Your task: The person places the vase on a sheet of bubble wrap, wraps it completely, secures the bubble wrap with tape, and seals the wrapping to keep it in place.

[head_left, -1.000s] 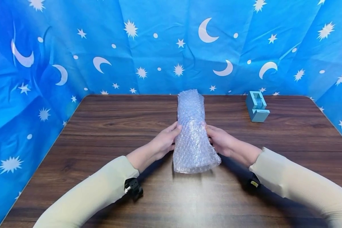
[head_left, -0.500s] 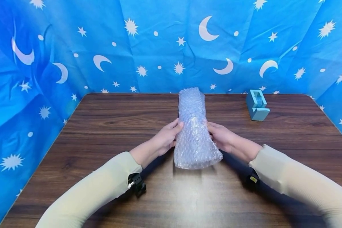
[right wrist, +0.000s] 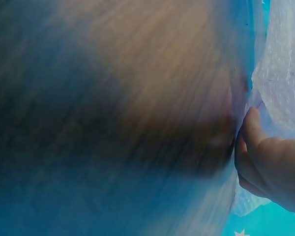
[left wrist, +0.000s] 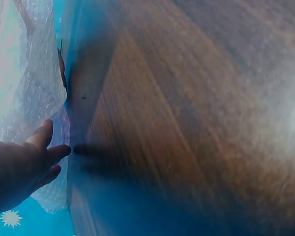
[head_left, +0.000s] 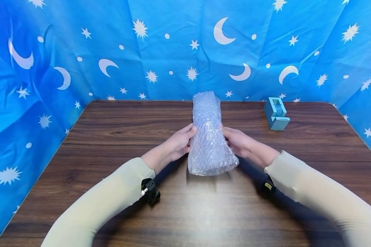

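A long bundle of clear bubble wrap (head_left: 207, 137) stretches away from me over the middle of the table. Its near end flares wide, and its far part is a narrower roll. Whatever may be inside is hidden by the wrap. My left hand (head_left: 177, 142) grips its left side, thumb toward the top and fingers low. On the opposite side my right hand (head_left: 241, 142) holds it the same way. In the left wrist view the wrap (left wrist: 32, 83) hangs at the left, beside the thumb. The right wrist view has the right hand (right wrist: 270, 157) against the wrap.
A light blue tape dispenser (head_left: 277, 115) stands at the back right of the dark wooden table (head_left: 126, 127). Blue cloth (head_left: 173, 51) with white moons and stars hangs behind the table and along both sides.
Both hands have shifted the bubble wrap bundle slightly away from me, keeping their hold on its sides. The head view has moved a little; the tape dispenser stays in place.
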`<state>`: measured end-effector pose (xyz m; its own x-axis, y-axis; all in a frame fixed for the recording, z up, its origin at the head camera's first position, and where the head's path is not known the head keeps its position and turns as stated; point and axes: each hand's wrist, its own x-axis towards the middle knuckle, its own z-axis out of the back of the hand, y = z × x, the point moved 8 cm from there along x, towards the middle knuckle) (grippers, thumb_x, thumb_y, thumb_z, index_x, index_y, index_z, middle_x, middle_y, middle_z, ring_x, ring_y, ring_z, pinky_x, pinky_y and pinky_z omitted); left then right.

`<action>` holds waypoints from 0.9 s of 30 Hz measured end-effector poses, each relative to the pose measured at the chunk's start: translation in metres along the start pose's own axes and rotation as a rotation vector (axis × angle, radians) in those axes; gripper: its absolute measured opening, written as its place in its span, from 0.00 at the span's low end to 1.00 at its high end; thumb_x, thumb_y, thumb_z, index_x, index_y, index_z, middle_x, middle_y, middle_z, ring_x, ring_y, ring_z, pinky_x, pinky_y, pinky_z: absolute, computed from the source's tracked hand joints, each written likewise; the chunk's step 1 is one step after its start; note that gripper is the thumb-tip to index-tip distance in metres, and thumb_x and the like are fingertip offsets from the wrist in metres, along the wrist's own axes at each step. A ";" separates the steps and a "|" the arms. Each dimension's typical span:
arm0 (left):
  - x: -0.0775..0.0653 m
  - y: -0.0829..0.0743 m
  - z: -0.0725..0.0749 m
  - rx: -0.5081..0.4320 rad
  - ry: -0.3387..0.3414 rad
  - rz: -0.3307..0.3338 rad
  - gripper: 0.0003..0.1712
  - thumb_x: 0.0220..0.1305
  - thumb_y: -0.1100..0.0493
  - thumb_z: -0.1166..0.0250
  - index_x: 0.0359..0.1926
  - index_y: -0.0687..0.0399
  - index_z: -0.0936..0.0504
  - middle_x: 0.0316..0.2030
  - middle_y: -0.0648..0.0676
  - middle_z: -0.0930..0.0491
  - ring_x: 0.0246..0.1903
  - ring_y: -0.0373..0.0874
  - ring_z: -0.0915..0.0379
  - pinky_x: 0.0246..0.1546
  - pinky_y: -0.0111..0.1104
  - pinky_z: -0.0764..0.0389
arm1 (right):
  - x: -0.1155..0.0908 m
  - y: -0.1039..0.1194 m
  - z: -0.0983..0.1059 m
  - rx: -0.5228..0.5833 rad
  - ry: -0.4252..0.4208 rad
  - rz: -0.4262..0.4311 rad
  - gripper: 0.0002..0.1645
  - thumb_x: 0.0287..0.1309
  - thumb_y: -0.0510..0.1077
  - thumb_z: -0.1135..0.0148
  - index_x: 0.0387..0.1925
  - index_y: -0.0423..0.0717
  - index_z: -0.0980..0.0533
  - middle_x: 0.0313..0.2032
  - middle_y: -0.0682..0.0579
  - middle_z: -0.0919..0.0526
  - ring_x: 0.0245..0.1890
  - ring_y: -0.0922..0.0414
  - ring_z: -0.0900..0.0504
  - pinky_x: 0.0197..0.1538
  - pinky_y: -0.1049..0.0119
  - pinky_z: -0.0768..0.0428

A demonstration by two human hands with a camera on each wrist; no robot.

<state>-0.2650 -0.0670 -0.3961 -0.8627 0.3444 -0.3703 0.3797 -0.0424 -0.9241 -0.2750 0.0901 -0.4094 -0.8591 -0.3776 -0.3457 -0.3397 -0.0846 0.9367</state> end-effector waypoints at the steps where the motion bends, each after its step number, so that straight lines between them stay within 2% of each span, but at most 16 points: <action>1: 0.001 0.000 0.001 0.003 0.002 -0.003 0.33 0.84 0.51 0.63 0.83 0.42 0.56 0.67 0.58 0.30 0.48 0.41 0.26 0.49 0.33 0.23 | 0.001 0.000 0.000 -0.001 0.000 -0.001 0.15 0.82 0.50 0.65 0.53 0.49 0.33 0.32 0.63 0.25 0.32 0.68 0.25 0.40 0.72 0.23; 5: 0.003 -0.001 0.005 0.011 -0.001 -0.007 0.32 0.84 0.51 0.63 0.83 0.42 0.56 0.63 0.55 0.29 0.49 0.41 0.27 0.49 0.33 0.23 | 0.003 0.003 -0.002 -0.010 0.014 0.001 0.13 0.82 0.50 0.64 0.49 0.52 0.33 0.30 0.64 0.26 0.30 0.68 0.27 0.39 0.72 0.24; 10: 0.003 -0.003 0.008 0.010 -0.001 -0.009 0.32 0.84 0.51 0.63 0.83 0.42 0.57 0.67 0.57 0.31 0.52 0.42 0.27 0.53 0.34 0.24 | 0.005 0.005 -0.002 -0.019 0.021 0.012 0.14 0.82 0.52 0.64 0.50 0.52 0.33 0.29 0.64 0.27 0.29 0.69 0.28 0.38 0.72 0.25; 14: 0.005 -0.002 0.007 -0.011 0.004 -0.002 0.33 0.84 0.51 0.64 0.83 0.43 0.58 0.73 0.59 0.36 0.57 0.46 0.28 0.59 0.37 0.25 | 0.006 0.004 0.000 -0.026 0.010 0.012 0.22 0.82 0.56 0.66 0.59 0.47 0.34 0.31 0.64 0.26 0.31 0.69 0.27 0.39 0.72 0.24; 18: 0.006 -0.002 0.007 -0.026 0.002 -0.002 0.33 0.84 0.52 0.64 0.83 0.45 0.59 0.78 0.58 0.42 0.64 0.50 0.31 0.67 0.41 0.29 | 0.007 0.002 0.000 -0.032 0.006 0.012 0.30 0.81 0.56 0.66 0.70 0.39 0.40 0.34 0.64 0.25 0.33 0.69 0.24 0.40 0.72 0.22; 24: 0.006 -0.003 0.007 -0.023 0.002 -0.003 0.33 0.84 0.53 0.65 0.83 0.46 0.60 0.79 0.57 0.45 0.59 0.48 0.30 0.66 0.40 0.29 | 0.008 0.001 0.000 -0.055 0.011 0.009 0.39 0.80 0.59 0.68 0.78 0.37 0.49 0.39 0.62 0.24 0.37 0.68 0.23 0.44 0.71 0.21; 27: 0.007 -0.001 0.006 -0.028 0.010 0.008 0.33 0.84 0.52 0.64 0.83 0.44 0.61 0.81 0.55 0.49 0.63 0.50 0.31 0.70 0.43 0.31 | 0.006 0.001 0.002 -0.061 0.006 -0.004 0.40 0.80 0.61 0.67 0.79 0.39 0.50 0.39 0.62 0.24 0.37 0.68 0.22 0.44 0.70 0.21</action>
<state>-0.2733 -0.0707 -0.3986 -0.8561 0.3540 -0.3765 0.3960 -0.0188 -0.9181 -0.2810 0.0892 -0.4108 -0.8553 -0.3826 -0.3493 -0.3191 -0.1422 0.9370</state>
